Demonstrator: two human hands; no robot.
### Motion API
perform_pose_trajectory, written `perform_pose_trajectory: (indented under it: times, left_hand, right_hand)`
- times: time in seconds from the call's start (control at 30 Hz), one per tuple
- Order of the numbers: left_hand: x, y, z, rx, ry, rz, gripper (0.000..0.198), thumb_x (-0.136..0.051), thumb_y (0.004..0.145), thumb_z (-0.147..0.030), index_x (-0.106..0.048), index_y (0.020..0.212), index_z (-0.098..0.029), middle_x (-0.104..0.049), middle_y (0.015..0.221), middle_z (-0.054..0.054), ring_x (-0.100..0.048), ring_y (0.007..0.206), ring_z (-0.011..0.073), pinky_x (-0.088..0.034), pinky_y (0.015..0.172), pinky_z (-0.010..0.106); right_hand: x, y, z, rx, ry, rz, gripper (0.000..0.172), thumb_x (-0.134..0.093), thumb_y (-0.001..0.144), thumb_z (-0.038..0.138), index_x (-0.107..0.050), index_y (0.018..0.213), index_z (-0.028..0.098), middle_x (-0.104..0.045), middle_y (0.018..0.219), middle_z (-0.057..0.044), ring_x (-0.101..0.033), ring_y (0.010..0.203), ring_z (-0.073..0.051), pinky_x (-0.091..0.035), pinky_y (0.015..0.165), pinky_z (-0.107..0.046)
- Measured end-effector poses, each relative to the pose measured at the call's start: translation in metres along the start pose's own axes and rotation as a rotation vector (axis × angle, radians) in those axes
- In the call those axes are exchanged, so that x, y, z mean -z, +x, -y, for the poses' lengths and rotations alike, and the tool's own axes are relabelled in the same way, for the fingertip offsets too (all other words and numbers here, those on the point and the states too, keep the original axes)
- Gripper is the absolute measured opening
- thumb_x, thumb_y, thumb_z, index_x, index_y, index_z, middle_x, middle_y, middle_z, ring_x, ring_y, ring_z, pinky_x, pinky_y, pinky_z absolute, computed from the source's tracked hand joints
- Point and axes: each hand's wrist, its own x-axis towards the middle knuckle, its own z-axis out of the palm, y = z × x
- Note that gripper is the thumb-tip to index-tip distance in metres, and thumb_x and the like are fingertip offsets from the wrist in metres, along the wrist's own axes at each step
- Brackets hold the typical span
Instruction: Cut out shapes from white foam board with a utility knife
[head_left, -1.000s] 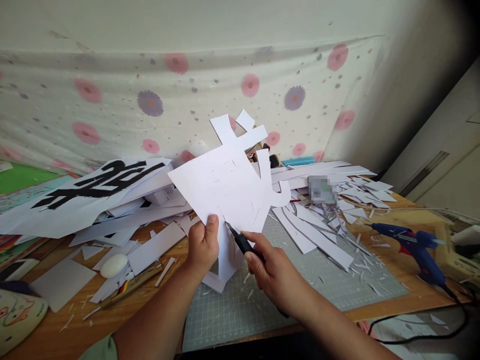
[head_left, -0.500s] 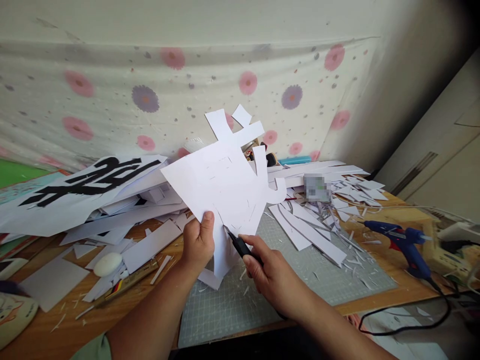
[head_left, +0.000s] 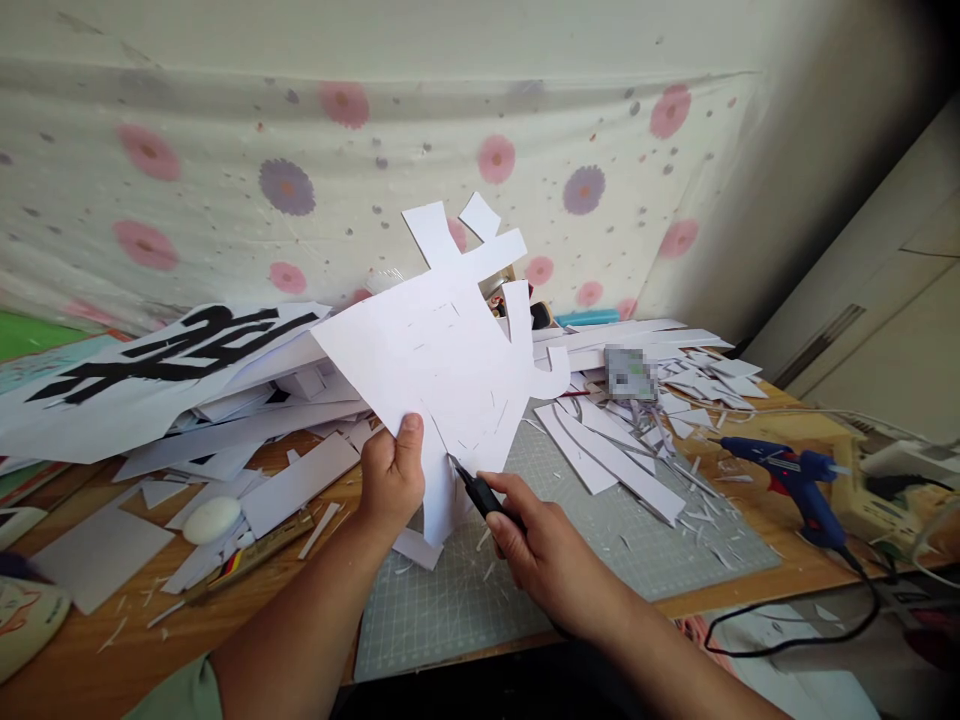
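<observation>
1 white cut sheet (head_left: 442, 360): raised, lower edge pinched by left hand (head_left: 394, 480). 1 black craft knife (head_left: 480, 492): gripped in right hand (head_left: 544, 550), tip at that edge beside the left thumb. Cutting mat (head_left: 600, 540) mostly open beneath fingers. Black lettering (head_left: 172, 350) left of fingers, unreadable.

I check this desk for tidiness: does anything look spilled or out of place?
Yes. White paper scraps lie scattered over the cutting mat and the table. The blue glue gun rests near the right edge, its cord hanging off.
</observation>
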Motion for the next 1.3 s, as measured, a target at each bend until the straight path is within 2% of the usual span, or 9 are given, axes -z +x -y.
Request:
perform_pose_trajectory:
  times: [0.47, 0.73, 0.97, 1.3]
  left_hand:
    - [0.001, 0.003, -0.001, -0.016, 0.02, -0.067, 0.053, -0.045, 0.091, -0.063, -0.048, 0.059, -0.021, -0.043, 0.051, -0.003, -0.043, 0.051, 0.0148, -0.037, 0.053, 0.03]
    - [0.003, 0.002, 0.003, -0.021, 0.02, -0.195, 0.049, -0.049, 0.092, -0.057, -0.058, 0.063, -0.018, -0.049, 0.052, -0.002, -0.053, 0.058, 0.0175, -0.045, 0.063, 0.031]
    - [0.002, 0.003, 0.002, -0.073, -0.013, -0.327, 0.047, -0.049, 0.093, -0.055, -0.064, 0.071, -0.016, -0.064, 0.065, 0.002, -0.06, 0.064, 0.0182, -0.048, 0.067, 0.032]
    - [0.005, 0.003, -0.006, -0.117, -0.021, -0.442, 0.048, -0.05, 0.094, -0.053, -0.059, 0.061, -0.019, -0.054, 0.053, -0.002, -0.056, 0.056, 0.0168, -0.05, 0.07, 0.032]
  right_hand:
    - [-0.001, -0.006, -0.003, -0.049, 0.023, 0.031, 0.037, -0.042, 0.099, 0.028, -0.047, 0.135, 0.021, -0.049, 0.068, 0.004, -0.046, 0.052, -0.012, -0.032, 0.052, -0.023]
    - [-0.005, -0.007, -0.002, -0.071, 0.016, 0.053, 0.039, -0.041, 0.099, 0.029, -0.045, 0.137, 0.021, -0.05, 0.07, 0.003, -0.047, 0.054, -0.013, -0.031, 0.053, -0.024]
    - [-0.008, -0.01, -0.002, -0.081, 0.01, 0.075, 0.037, -0.042, 0.099, 0.029, -0.046, 0.136, 0.023, -0.05, 0.068, 0.004, -0.046, 0.055, -0.012, -0.03, 0.053, -0.023]
    - [-0.011, -0.012, 0.001, -0.109, 0.065, 0.102, 0.034, -0.041, 0.099, 0.028, -0.047, 0.132, 0.021, -0.053, 0.069, 0.003, -0.048, 0.055, -0.012, -0.034, 0.053, -0.023]
